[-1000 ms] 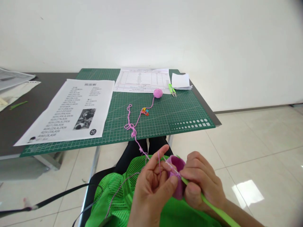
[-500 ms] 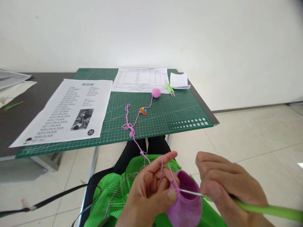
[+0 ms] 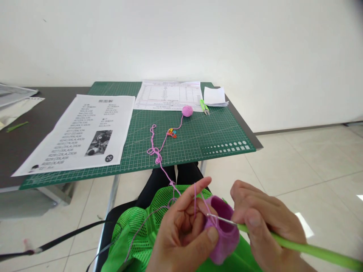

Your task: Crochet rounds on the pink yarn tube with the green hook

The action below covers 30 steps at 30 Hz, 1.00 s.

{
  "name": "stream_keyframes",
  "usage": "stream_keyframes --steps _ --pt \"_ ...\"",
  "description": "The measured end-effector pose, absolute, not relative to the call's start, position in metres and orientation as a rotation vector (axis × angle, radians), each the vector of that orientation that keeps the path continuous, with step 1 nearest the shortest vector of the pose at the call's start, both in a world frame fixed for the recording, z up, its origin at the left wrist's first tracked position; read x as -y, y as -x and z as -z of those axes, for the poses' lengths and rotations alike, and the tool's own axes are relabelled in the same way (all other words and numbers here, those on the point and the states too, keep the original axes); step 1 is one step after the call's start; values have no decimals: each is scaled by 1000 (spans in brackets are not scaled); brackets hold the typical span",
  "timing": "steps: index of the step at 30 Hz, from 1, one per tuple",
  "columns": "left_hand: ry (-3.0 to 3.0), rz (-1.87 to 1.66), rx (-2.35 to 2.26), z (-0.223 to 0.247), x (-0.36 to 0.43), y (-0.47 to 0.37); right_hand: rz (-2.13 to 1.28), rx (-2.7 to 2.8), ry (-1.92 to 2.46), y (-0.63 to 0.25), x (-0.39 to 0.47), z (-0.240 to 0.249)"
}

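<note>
My left hand (image 3: 184, 230) pinches the rim of a pink crocheted piece (image 3: 227, 241), hollow and cup-shaped, between thumb and fingers. Its index finger is raised, with pink yarn (image 3: 195, 200) looped over it. In my right hand (image 3: 266, 219) is a crochet hook (image 3: 309, 249) with a green handle. The hook's metal tip lies at the piece's edge by my left thumb, with yarn loops around its shaft. From my lap the yarn runs up, partly tangled, to a small pink yarn ball (image 3: 187, 111) on the table.
A green cutting mat (image 3: 181, 147) covers much of the dark table. On it lie a printed pattern sheet (image 3: 70, 151), a form sheet (image 3: 170, 94), white paper slips (image 3: 214, 96), green thread snips (image 3: 204, 107) and several coloured stitch markers (image 3: 171, 132). A black strap (image 3: 70, 234) hangs at lower left.
The hook's tip has shifted left and up, now showing beyond the yarn loops. My right hand has come slightly left, and the crocheted piece has tilted in my left hand.
</note>
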<state>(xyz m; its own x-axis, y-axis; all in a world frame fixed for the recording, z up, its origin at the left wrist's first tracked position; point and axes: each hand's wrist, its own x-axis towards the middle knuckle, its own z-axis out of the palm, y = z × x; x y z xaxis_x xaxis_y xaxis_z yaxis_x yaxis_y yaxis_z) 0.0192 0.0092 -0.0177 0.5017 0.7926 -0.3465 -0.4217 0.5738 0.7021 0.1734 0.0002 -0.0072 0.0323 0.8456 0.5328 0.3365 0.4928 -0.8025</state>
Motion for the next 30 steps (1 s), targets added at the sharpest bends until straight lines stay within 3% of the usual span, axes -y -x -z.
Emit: stream_keyframes --steps 5,12,20,30 --pt "-660 -818 -734 16 -8 -19 -260 1840 1076 -179 -3 0" --pt "-611 -847 -702 13 -5 -24 -323 1944 941 -186 -8 0" --pt "-646 -819 -671 15 -7 -23 -97 2135 951 -187 -6 -7" --pt "-750 -784 -647 19 -11 -18 -291 1991 983 -191 -7 -9"
